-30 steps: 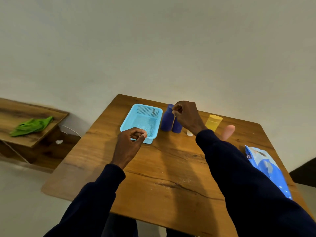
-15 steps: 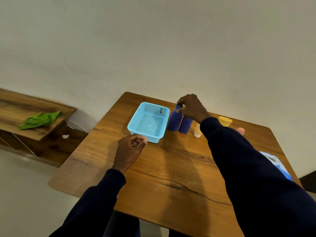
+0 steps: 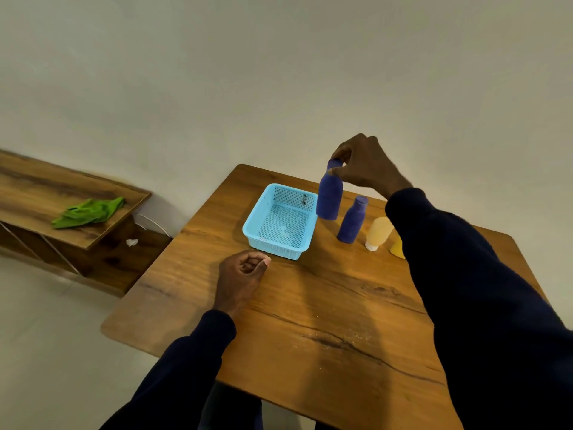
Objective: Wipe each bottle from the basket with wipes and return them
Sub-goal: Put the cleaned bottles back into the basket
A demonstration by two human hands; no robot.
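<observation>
Blue bottle (image 3: 330, 197) is up in the air, just beside the basket (image 3: 273, 244). Right hand (image 3: 366, 169) pinches its neck. Left hand (image 3: 242, 274) rests curled on the tabletop (image 3: 325, 321), holding nothing I can see.

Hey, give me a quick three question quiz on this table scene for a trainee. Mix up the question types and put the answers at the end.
1. True or false: no bottle lies in the basket.
2. What does the right hand grip? A: the top of a blue bottle. B: the basket's rim. C: nothing.
3. Fill in: ___ blue bottles are in view.
Key: 1 true. 2 A. 3 two; the second bottle stands on the table.
</observation>
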